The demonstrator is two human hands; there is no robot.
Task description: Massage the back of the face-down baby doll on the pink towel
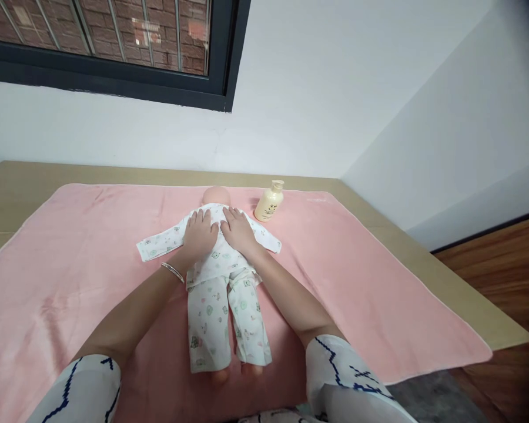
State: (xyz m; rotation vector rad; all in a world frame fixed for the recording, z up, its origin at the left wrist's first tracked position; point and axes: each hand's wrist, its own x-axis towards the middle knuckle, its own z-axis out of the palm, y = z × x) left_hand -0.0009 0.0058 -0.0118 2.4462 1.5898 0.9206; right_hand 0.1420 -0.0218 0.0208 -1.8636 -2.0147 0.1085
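Observation:
A baby doll (223, 258) in white patterned pyjamas lies stretched out on a pink blanket (361, 282). Its bald head points away from me and shows no features, so it seems to be face down. My left hand (200, 235) rests flat on the left side of its upper back, fingers extended. On the right side, my right hand (238, 230) lies flat too, thumb close to the left one. Both sleeves of the doll spread outward, and its bare feet show below the trouser legs.
A cream pump bottle (268, 202) stands upright on the blanket, right of the doll's head. The blanket covers a tan tabletop (480, 317) set against a white wall (291, 117). A dark-framed window (220, 88) is at upper left, wooden panelling (502, 270) at right.

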